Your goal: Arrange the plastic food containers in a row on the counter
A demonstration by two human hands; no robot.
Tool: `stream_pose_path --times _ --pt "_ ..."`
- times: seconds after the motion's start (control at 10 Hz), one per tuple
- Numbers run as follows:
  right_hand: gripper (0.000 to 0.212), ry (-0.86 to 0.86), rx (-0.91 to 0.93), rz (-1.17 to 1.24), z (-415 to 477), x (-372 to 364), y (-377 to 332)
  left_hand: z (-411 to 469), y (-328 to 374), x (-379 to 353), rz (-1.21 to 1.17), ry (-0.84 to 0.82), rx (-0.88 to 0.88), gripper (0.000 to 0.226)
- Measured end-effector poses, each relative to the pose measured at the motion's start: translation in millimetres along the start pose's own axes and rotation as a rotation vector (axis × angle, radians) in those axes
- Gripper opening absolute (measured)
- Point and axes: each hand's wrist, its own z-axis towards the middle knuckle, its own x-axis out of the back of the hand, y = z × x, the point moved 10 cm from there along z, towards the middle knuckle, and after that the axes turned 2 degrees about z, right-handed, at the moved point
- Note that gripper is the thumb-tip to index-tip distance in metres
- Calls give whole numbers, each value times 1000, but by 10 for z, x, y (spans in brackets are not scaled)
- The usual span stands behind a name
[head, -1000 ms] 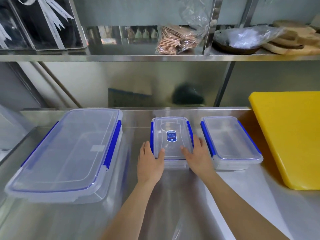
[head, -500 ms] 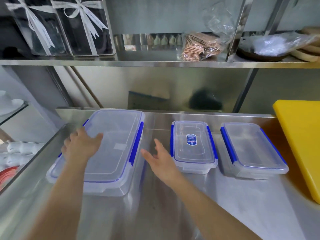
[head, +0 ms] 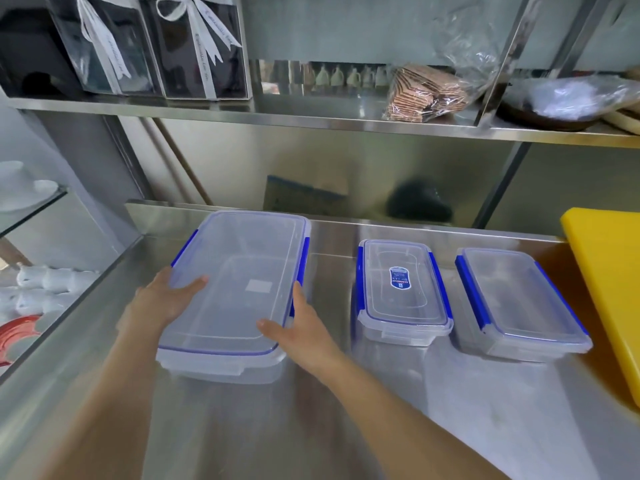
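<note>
Three clear plastic containers with blue clips stand side by side on the steel counter. The large container is on the left. My left hand grips its left edge, thumb on the lid. My right hand grips its right front corner, thumb on the lid. To its right stands a small container with a blue label on its lid. A second small container stands furthest right, close to the labelled one. Both small containers are untouched.
A thick yellow cutting board lies at the counter's right end, next to the rightmost container. A steel shelf above holds ribboned black boxes and a bagged stack of brown sheets. A glass shelf with white dishes is on the left.
Both hands left the labelled small container and moved left. They now grip the large container, one on each side. The view has shifted left.
</note>
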Motion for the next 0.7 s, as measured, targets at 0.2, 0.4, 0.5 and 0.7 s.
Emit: stream_pose_path --times 0.2,0.4,0.5,0.7 --pt "80 34 -39 25 -70 161 30 -409 241 20 36 -15 -45 105" --pt "72 52 -27 45 -187 316 -4 -697 438 -27 89 8 -94 88" --pt "77 39 -42 7 -227 324 4 -783 472 -56 93 -21 -63 83" --pt "56 224 8 -107 -398 719 -358 -1015 843 193 129 125 -194 73"
